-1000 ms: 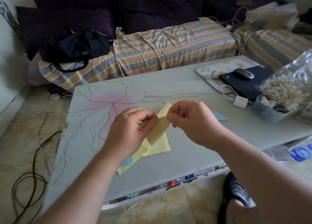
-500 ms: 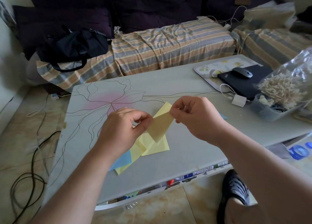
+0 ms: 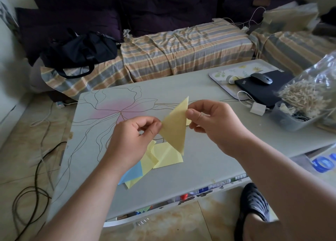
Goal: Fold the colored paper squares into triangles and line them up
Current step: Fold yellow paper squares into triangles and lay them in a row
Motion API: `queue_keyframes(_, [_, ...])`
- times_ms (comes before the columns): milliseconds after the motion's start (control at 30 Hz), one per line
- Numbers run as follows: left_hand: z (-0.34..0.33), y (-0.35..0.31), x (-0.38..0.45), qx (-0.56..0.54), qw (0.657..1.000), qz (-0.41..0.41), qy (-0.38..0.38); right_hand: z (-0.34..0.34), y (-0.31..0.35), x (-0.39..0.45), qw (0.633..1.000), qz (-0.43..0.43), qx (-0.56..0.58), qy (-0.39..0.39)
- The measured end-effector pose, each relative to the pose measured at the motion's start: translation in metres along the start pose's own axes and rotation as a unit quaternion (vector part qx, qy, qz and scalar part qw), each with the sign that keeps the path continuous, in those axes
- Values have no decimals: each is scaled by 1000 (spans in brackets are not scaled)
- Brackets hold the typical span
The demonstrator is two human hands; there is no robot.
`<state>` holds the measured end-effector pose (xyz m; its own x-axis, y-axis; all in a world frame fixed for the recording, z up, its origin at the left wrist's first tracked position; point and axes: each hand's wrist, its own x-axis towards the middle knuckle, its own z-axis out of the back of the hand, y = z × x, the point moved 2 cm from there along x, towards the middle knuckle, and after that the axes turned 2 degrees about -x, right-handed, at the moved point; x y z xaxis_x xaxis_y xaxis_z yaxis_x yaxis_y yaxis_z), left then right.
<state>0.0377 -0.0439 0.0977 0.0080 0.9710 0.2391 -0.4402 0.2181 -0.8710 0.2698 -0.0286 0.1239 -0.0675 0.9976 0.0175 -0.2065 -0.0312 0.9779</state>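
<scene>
A yellow paper folded into a triangle [image 3: 175, 126] is held up above the grey table [image 3: 190, 171]. My left hand [image 3: 132, 141] pinches its left corner, and my right hand [image 3: 212, 124] pinches its right edge near the top. Below it on the table lies a loose pile of yellow paper squares [image 3: 163, 155], with a blue square [image 3: 133, 173] partly under my left wrist.
At the table's right stand a black laptop [image 3: 261, 90] with a mouse [image 3: 261, 78], a white charger [image 3: 257, 109] and a tub with a bag of wooden sticks [image 3: 301, 102]. A striped sofa with a black bag [image 3: 81, 50] is behind. Cables lie on the floor at left.
The yellow paper has been lifted higher and turned, and now shows as a full triangle between both hands. My hands have drawn a little apart.
</scene>
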Motion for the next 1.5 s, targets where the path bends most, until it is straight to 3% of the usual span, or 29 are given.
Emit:
queue_keyframes(100, [-2, 1, -1, -66, 998, 14, -2, -3, 0, -2, 999, -10, 39, 16])
queue_keyframes(300, [-5, 1, -1, -100, 994, 31, 14, -7, 1, -5, 995, -30, 84, 37])
queue_keyframes(600, [-13, 1, -3, -101, 989, 50, 95, -14, -4, -4, 1000, 8, -17, 13])
queue_keyframes(700, [-16, -4, -1, -181, 979, 54, 77, -17, -4, -7, 992, 29, -119, 19])
queue_keyframes(867, [-26, -11, 2, -200, 977, 48, 49, -25, 2, -12, 975, 72, -210, 20])
queue_keyframes(1133, [-34, -15, 5, -237, 969, 64, -4, -27, 2, -5, 991, 39, -129, -24])
queue_keyframes(1500, [-41, -18, 6, -231, 971, 47, -49, -33, 1, 0, 989, 24, -142, -27])
